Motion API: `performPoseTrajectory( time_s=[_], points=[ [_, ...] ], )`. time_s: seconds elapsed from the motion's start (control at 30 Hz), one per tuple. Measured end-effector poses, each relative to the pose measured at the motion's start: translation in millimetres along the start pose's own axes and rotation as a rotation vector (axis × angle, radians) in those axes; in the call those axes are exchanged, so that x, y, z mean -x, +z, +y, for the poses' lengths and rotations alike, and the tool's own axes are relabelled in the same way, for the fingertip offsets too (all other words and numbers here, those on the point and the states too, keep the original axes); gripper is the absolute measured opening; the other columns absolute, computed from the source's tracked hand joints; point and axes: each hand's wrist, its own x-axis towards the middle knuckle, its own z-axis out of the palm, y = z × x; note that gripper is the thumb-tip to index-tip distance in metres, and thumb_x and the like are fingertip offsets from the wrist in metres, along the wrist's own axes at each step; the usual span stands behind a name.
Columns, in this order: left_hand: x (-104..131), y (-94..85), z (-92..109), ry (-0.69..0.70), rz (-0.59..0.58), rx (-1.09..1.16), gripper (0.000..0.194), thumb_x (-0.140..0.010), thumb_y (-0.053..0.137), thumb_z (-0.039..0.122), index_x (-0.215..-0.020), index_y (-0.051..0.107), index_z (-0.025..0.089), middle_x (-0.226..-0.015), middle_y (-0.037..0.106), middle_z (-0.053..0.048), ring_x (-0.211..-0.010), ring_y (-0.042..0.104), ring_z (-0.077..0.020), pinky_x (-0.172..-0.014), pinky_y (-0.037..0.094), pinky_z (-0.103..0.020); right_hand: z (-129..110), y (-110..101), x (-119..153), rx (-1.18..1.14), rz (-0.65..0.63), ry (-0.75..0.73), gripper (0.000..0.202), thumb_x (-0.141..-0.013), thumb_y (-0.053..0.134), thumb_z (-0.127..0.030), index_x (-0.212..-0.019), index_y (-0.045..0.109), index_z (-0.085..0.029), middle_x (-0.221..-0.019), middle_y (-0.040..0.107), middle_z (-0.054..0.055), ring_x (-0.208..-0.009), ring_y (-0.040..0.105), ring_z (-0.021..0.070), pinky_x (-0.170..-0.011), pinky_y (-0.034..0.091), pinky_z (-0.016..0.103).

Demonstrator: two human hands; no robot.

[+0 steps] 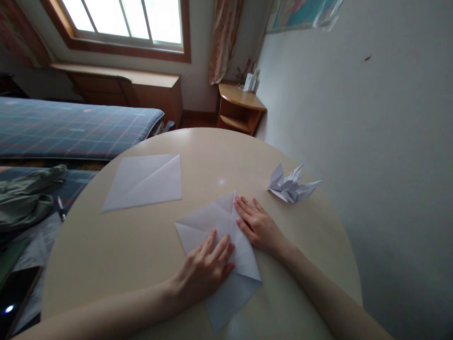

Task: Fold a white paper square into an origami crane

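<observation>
A partly folded white paper [205,215] lies on the round cream table [141,255], its creases showing and one corner pointing away from me. My left hand [207,267] rests on the middle of the paper with its fingers spread. On the paper's right edge, near the top corner, my right hand [256,224] lies flat with fingers stretched out. The lower part of the sheet shows below my left hand, with a folded edge across it.
A creased white sheet [152,182] lies at the table's left. Folded paper figures [292,184] stand near its right edge. Beyond are a bed [78,127], a corner shelf [240,97] and the wall [371,141]. A phone [19,295] is at the lower left.
</observation>
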Motion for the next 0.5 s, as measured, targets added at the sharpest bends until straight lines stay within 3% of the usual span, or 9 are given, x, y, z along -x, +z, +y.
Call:
performPoseTrajectory(
  time_s=[0.27,0.5],
  points=[
    [-2.4,-1.0,-1.5,0.006,0.069,0.012,0.026,-0.091,0.043,0.023,-0.108,0.061,0.015,-0.117,0.061,-0.01,-0.104,0.06,-0.0282,-0.071,0.057,-0.035,0.0,-0.1,0.0,0.013,-0.007,-0.01,0.05,-0.09,0.035,-0.023,-0.139,0.03,-0.014,-0.143,0.031,0.01,-0.134,0.025,0.0215,-0.109,0.021,0.048],
    [-4.4,-1.6,-2.6,0.009,0.108,0.039,0.026,-0.091,0.042,0.022,-0.103,0.063,0.013,-0.112,0.064,-0.009,-0.101,0.062,-0.0258,-0.073,0.057,-0.034,-0.1,1.8,-0.3,0.025,-0.006,-0.014,0.049,-0.091,0.034,-0.024,-0.138,0.032,-0.013,-0.143,0.03,0.011,-0.134,0.024,0.0219,-0.109,0.021,0.048]
  ],
)
